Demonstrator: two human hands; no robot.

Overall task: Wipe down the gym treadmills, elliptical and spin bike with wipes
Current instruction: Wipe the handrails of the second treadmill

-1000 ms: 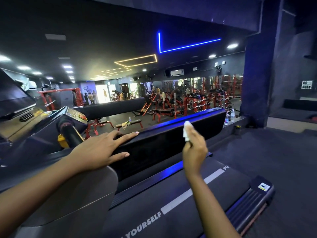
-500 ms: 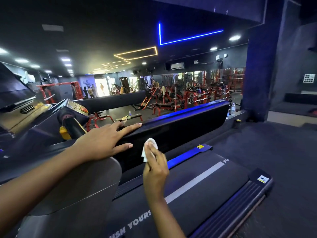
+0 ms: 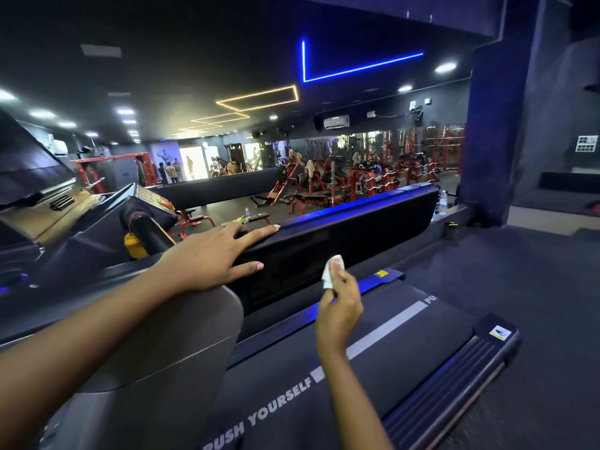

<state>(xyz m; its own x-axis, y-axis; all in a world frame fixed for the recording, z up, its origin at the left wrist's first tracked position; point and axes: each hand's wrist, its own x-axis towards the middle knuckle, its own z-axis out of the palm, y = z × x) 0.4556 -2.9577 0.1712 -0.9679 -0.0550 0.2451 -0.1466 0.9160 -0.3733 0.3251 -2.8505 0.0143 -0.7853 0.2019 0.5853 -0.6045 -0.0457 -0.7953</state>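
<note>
While we work on one treadmill, the step in hand seems to be the wiping of its long side rail. At the far left stands the console, hard plastic with a smooth grey sheen and a slotted vent. Next, our left hand rests flat on the near end of the handrail, with the fingers straight and spread and the thumb on the inner face. The rail is a long, rounded black bar with a matt, perhaps padded skin, and blue light shines along its top edge. Further right, our right hand pinches a small folded white wipe between thumb and fingertips, at the lower part of the rail's inner face. Whether it touches, we cannot tell. Below lies the belt, dark and finely rough, with a grey stripe and white letters. We judge that the next move needs even pressure along the rail toward its far end.
</note>
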